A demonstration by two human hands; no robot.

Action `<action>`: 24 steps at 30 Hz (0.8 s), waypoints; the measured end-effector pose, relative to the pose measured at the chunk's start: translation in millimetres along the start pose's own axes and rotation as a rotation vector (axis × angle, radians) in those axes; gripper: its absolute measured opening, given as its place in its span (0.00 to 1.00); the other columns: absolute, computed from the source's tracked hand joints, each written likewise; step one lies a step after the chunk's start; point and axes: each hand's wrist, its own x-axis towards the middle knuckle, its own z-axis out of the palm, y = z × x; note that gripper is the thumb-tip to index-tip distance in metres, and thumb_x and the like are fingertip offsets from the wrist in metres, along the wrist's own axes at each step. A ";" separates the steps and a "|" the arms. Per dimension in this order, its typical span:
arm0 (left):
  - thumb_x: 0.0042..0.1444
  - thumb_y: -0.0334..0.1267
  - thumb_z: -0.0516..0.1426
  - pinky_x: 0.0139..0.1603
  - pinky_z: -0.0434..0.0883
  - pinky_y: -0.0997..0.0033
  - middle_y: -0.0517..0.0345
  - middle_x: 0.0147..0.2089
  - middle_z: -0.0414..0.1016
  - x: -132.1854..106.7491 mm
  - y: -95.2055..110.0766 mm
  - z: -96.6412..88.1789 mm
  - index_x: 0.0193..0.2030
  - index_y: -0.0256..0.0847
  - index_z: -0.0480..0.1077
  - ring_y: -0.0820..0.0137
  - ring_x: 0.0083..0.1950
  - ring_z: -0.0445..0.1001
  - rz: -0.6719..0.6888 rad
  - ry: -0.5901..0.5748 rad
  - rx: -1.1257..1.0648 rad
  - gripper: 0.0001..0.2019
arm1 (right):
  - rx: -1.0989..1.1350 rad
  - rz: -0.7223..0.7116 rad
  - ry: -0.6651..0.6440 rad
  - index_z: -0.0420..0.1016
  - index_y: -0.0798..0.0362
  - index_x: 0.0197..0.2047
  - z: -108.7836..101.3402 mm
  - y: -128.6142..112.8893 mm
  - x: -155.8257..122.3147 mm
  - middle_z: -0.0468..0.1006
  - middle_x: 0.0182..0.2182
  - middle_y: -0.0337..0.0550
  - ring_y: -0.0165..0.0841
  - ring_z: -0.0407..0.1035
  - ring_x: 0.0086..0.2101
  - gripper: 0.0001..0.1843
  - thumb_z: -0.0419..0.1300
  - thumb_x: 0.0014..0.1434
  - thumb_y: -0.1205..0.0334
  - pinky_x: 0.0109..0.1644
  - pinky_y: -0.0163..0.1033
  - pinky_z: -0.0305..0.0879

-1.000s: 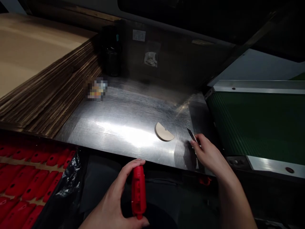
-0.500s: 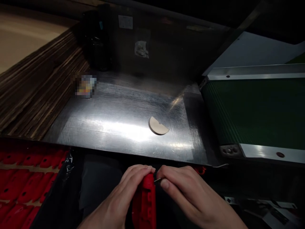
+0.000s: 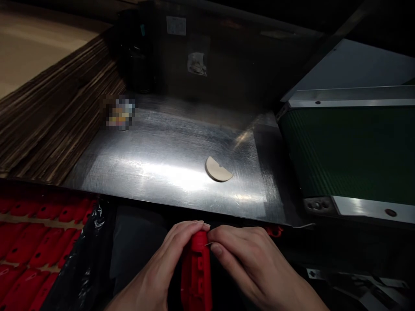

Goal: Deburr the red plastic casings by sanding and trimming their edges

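Observation:
My left hand (image 3: 164, 263) is wrapped round a red plastic part (image 3: 196, 274), held upright below the front edge of the steel table (image 3: 155, 160). My right hand (image 3: 249, 263) is pinched on a thin blade (image 3: 208, 244) whose tip touches the top right edge of the red part. Both hands meet at the part's upper end. A tan half-round chip (image 3: 218, 169) lies on the steel table beyond them.
Several red plastic parts (image 3: 35, 242) lie in rows at the lower left beside a black bag (image 3: 94, 242). Stacked cardboard sheets (image 3: 52, 112) rise on the left. A green conveyor belt (image 3: 353, 151) runs on the right. A dark container (image 3: 136, 56) stands at the back.
My right hand came back from the table's right side with the blade and joined the left hand at the red part. Since half a second ago the hands have barely shifted.

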 end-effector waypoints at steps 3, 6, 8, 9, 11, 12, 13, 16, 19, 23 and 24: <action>0.54 0.41 0.75 0.77 0.63 0.41 0.45 0.77 0.63 0.2 -0.9 0.4 0.80 0.57 0.54 0.41 0.76 0.64 -0.017 0.007 -0.006 0.52 | -0.010 0.001 0.013 0.72 0.49 0.43 0.2 0.5 -0.4 0.77 0.33 0.35 0.29 0.69 0.30 0.15 0.47 0.80 0.58 0.33 0.39 0.56; 0.54 0.42 0.75 0.77 0.63 0.42 0.46 0.77 0.63 0.1 -1.1 0.5 0.80 0.58 0.54 0.41 0.76 0.63 -0.015 0.005 -0.007 0.52 | -0.030 -0.005 0.027 0.72 0.49 0.42 1.2 0.9 0.1 0.76 0.32 0.36 0.29 0.69 0.29 0.16 0.47 0.80 0.58 0.32 0.39 0.55; 0.54 0.43 0.75 0.77 0.63 0.42 0.47 0.78 0.62 0.2 -0.8 0.6 0.80 0.59 0.54 0.41 0.76 0.63 -0.015 0.010 -0.005 0.52 | -0.039 -0.003 0.032 0.72 0.49 0.42 2.1 0.9 0.8 0.76 0.32 0.36 0.29 0.69 0.28 0.16 0.47 0.80 0.58 0.32 0.39 0.55; 0.54 0.43 0.75 0.77 0.63 0.42 0.47 0.78 0.62 0.3 -0.4 0.7 0.80 0.59 0.54 0.41 0.76 0.63 -0.016 0.015 -0.003 0.52 | -0.043 -0.002 0.036 0.72 0.49 0.43 2.5 0.8 1.1 0.77 0.32 0.36 0.29 0.69 0.28 0.16 0.47 0.80 0.58 0.32 0.39 0.55; 0.54 0.43 0.75 0.77 0.63 0.42 0.47 0.78 0.62 0.5 0.6 1.0 0.80 0.59 0.54 0.41 0.76 0.63 -0.020 0.021 0.003 0.51 | -0.052 -0.001 0.042 0.73 0.49 0.44 3.1 0.1 1.7 0.77 0.32 0.37 0.29 0.69 0.29 0.16 0.47 0.80 0.58 0.32 0.39 0.55; 0.55 0.43 0.75 0.77 0.63 0.42 0.47 0.78 0.62 0.6 1.2 1.2 0.80 0.59 0.54 0.41 0.76 0.63 -0.019 0.022 0.006 0.51 | -0.058 0.000 0.044 0.73 0.50 0.44 3.1 -0.4 1.8 0.77 0.33 0.37 0.29 0.70 0.29 0.16 0.46 0.80 0.58 0.32 0.39 0.55; 0.55 0.43 0.74 0.77 0.63 0.43 0.48 0.78 0.62 0.7 1.8 1.5 0.80 0.59 0.54 0.41 0.76 0.63 -0.015 0.022 0.008 0.51 | -0.065 0.001 0.046 0.73 0.50 0.44 3.1 -0.9 1.8 0.77 0.33 0.37 0.29 0.70 0.29 0.16 0.46 0.80 0.58 0.32 0.39 0.55; 0.57 0.44 0.74 0.78 0.63 0.45 0.52 0.78 0.63 1.6 3.5 2.2 0.79 0.63 0.54 0.44 0.76 0.64 0.007 0.026 0.012 0.49 | -0.095 0.001 0.041 0.72 0.50 0.42 2.6 -1.6 0.9 0.77 0.32 0.37 0.29 0.69 0.27 0.17 0.46 0.80 0.58 0.31 0.40 0.54; 0.59 0.47 0.73 0.78 0.63 0.49 0.57 0.78 0.63 3.4 4.8 2.8 0.79 0.68 0.52 0.47 0.76 0.64 0.022 0.021 0.014 0.48 | -0.123 0.001 0.024 0.72 0.49 0.41 2.3 -0.9 -0.2 0.76 0.31 0.36 0.30 0.68 0.26 0.17 0.46 0.80 0.57 0.30 0.41 0.52; 0.59 0.48 0.72 0.78 0.64 0.50 0.59 0.77 0.64 6.6 6.1 2.7 0.78 0.70 0.52 0.49 0.76 0.64 0.033 0.020 0.034 0.46 | -0.145 0.017 0.006 0.71 0.49 0.41 2.3 -0.4 -1.6 0.76 0.31 0.36 0.30 0.68 0.26 0.17 0.46 0.80 0.57 0.30 0.41 0.51; 0.59 0.48 0.72 0.78 0.64 0.50 0.58 0.77 0.64 7.1 6.3 2.4 0.78 0.69 0.52 0.48 0.76 0.64 0.037 0.020 0.043 0.47 | -0.147 0.017 0.004 0.71 0.49 0.40 2.1 -0.6 -2.1 0.76 0.31 0.36 0.29 0.67 0.26 0.17 0.46 0.80 0.57 0.30 0.41 0.51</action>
